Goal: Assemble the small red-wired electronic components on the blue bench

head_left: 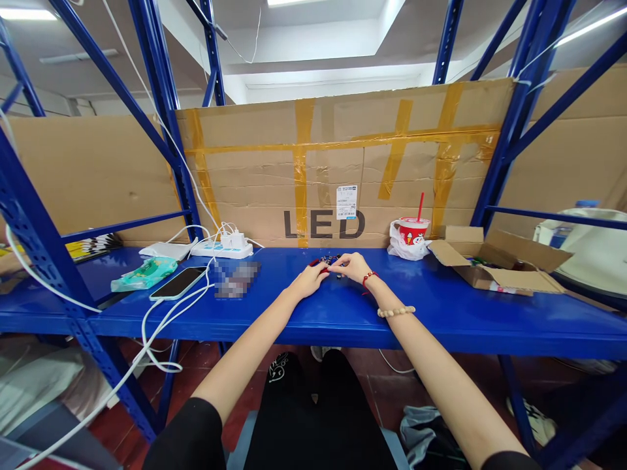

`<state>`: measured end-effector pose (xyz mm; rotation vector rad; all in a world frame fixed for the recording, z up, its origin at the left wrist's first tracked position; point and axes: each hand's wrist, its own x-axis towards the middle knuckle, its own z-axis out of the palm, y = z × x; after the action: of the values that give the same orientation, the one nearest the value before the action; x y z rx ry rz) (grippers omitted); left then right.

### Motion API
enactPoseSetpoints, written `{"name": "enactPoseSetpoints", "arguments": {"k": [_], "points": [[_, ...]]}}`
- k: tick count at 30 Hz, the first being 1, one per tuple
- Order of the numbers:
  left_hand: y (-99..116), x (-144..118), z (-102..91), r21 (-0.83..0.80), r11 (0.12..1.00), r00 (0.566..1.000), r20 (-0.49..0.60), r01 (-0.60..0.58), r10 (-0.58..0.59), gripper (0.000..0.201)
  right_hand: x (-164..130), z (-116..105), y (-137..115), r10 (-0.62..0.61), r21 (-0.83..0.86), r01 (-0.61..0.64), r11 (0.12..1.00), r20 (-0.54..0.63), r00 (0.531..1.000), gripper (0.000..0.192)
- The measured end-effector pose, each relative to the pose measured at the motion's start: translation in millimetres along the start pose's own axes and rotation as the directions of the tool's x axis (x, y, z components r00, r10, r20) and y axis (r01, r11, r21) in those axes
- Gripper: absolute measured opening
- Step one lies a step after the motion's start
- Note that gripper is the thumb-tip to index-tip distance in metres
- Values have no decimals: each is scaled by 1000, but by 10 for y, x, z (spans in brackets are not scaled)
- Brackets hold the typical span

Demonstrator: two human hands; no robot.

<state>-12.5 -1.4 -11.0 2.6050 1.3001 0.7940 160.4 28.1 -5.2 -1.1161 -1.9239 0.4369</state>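
Far left of frame: blue shelf upright [39, 254] crossed by a white cable [147, 333]. Left of centre, on the blue shelf surface [441, 313]: teal wipes packet [144, 272], phone [179, 282] lying flat beside it, white power strip [221, 249] further back against the cardboard. Blurred patch just right of the phone; contents not discernible.

Centre: left hand [308, 279] laid palm-down on the shelf, fingers curled together toward a cluster of small red and dark parts [329, 262]; grip on them not discernible. Cluster resting on the shelf surface, mid-frame, just before the cardboard panel [343, 156] marked "LED". Right hand [353, 266] touching the cluster from the right, fingertips drawn together on it as in a pinch; red string bracelet and bead bracelet [396, 312] on that forearm.

Right of centre: red drink cup [414, 230] with straw, seated in a white bag. Far right: open cardboard box [494, 264], flaps spread, well apart from the hands.
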Motion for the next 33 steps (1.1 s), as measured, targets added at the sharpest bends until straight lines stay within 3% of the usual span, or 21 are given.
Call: {"name": "enactPoseSetpoints", "arguments": {"k": [8, 15, 21, 28, 33], "points": [[12, 4, -13, -7, 1000, 1000, 9, 29, -29, 24, -20, 9, -48, 62, 11, -62, 998, 4, 998, 30], [37, 7, -15, 25, 991, 991, -7, 131, -130, 28, -10, 17, -31, 28, -67, -26, 997, 19, 999, 31], [56, 5, -22, 35, 989, 990, -7, 142, -142, 28, -49, -20, -87, 112, -185, -112, 976, -13, 994, 37], [33, -2, -25, -20, 995, 995, -29, 94, -94, 26, -25, 5, -71, 137, 65, -143, 988, 85, 987, 41], [43, -24, -48, -38, 997, 997, -36, 64, -65, 26, -8, 23, -58, 210, 113, -226, 968, 134, 968, 42]]}}
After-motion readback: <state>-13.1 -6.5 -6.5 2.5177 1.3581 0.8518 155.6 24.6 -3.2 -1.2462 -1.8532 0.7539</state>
